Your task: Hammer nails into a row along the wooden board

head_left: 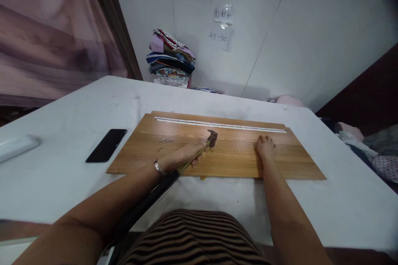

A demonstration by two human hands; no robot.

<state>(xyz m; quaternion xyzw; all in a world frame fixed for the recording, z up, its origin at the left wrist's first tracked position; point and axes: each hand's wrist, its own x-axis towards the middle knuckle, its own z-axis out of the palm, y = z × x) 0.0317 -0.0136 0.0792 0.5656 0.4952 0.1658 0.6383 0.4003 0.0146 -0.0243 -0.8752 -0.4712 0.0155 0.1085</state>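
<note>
My left hand (194, 155) is wrapped round the wooden handle of a claw hammer (212, 137), its rusty head over the middle of the wooden board (292, 161). A long black section (164, 186) runs in line with the handle beneath my forearm. Close to the hammer head, a row of small dark nail heads or holes (228, 150) crosses the board. My right hand (265, 147) rests on the board's right part, fingers bent and slightly apart, holding nothing visible. A small pile of nails (165, 140) lies to the left, with a single nail (159, 149) beside it.
Two white marked strips (217, 124) lie along the board's far edge. A black phone (106, 145) is left of the board on the white table (71, 107), and a white object (18, 147) sits farther left. Folded clothes (171, 58) are stacked behind the table.
</note>
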